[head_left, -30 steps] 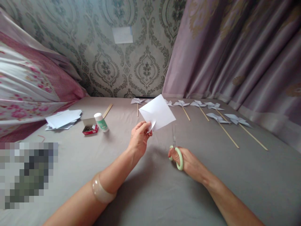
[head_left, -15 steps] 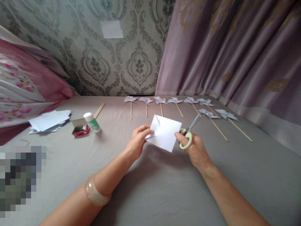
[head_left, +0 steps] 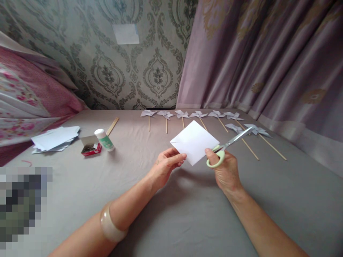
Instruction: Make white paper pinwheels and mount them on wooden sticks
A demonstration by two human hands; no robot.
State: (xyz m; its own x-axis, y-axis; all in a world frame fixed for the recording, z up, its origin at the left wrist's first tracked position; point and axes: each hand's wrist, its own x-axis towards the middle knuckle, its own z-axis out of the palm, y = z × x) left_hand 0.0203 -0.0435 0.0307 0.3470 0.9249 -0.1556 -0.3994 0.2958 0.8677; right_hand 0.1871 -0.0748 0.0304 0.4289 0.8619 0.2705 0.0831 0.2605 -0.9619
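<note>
A white square of paper [head_left: 194, 141] is held up over the grey sheet [head_left: 171, 214], one corner pointing up. My left hand [head_left: 166, 166] pinches its lower left edge between thumb and fingers. My right hand [head_left: 224, 167] is closed round the pale green handles of a pair of scissors [head_left: 227, 147]. It also touches the paper's lower right edge. The metal blades point up and to the right, away from the paper, and look nearly closed.
Several white paper pinwheels on wooden sticks [head_left: 199, 116] lie in a row at the back. At the left are a stack of white sheets [head_left: 55, 138], a small red box [head_left: 90, 146], a glue stick [head_left: 104, 139] and a bare stick [head_left: 112, 125]. A curtain [head_left: 268, 60] hangs on the right.
My right hand lifted the scissors off the sheet and brought them to the paper's right side. The paper came down and turned in my left hand.
</note>
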